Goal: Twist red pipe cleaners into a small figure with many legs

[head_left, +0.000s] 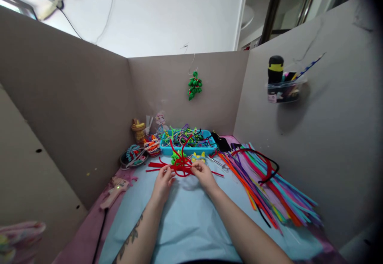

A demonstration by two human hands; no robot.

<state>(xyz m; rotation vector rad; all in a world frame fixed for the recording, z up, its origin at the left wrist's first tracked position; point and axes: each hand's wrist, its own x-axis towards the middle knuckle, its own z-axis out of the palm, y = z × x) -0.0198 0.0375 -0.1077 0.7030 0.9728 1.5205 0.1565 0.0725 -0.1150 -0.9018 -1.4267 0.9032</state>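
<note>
Both hands hold a bundle of red pipe cleaners [182, 161] over the blue cloth, in the middle of the head view. Its stems are bent and looped at the centre, with two ends curling upward. My left hand [164, 180] pinches the left side of the bundle. On the right side, my right hand [203, 173] grips it between thumb and fingers. More straight red pipe cleaners [155, 167] stick out to the left of my left hand. Just behind the bundle sit a small green figure [176, 158] and a yellow and blue figure [198, 157].
A blue basket [188, 151] of pipe cleaner scraps stands behind. Loose coloured pipe cleaners [269, 188] spread at right, near scissors [220, 163]. A dark bowl [125, 162] and a pink glue gun [115, 192] lie left. Grey panels [179, 92] enclose the table.
</note>
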